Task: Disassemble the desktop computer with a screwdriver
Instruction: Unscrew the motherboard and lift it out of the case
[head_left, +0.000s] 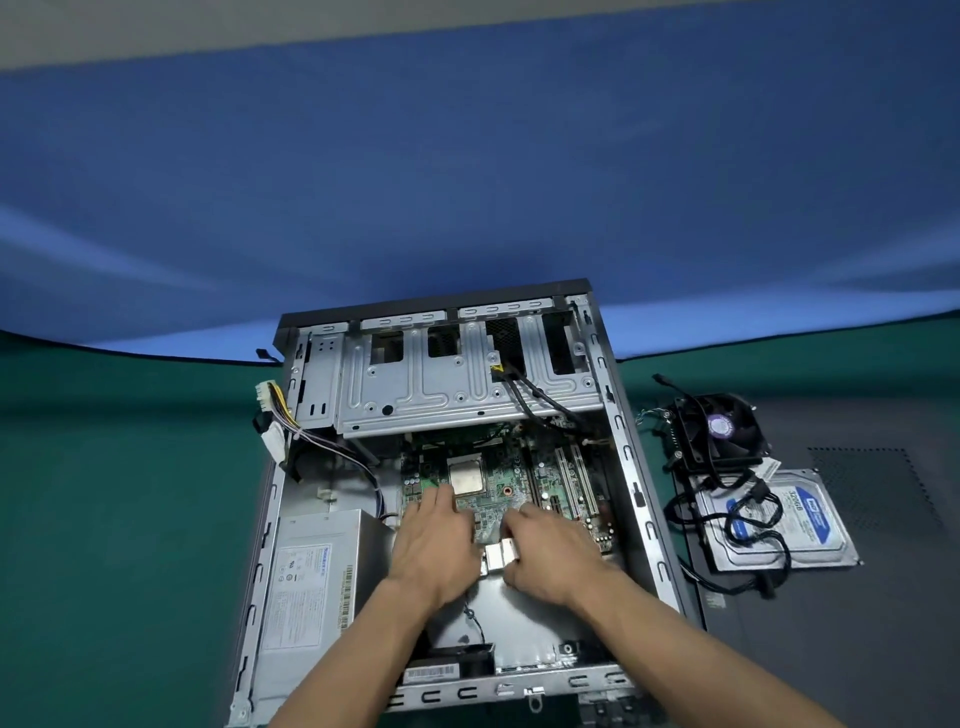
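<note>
The open desktop case (631, 499) lies flat on the table in front of me. Inside it the green motherboard (506, 475) shows a bare silver processor (466, 476) and white-edged slots on its right. My left hand (434, 545) rests on the near left part of the board, fingers spread flat towards the processor. My right hand (548, 558) lies on the board's near right part with its fingers curled at the board's near edge, beside a small silver heatsink (501, 555). No screwdriver is in view.
A grey power supply (311, 587) fills the case's near left corner, with a cable bundle (275, 426) hanging over the left wall. A metal drive cage (457, 384) spans the far end. Right of the case lie a black fan (719, 431), a hard drive (789, 519) and cables on the dark side panel (857, 649).
</note>
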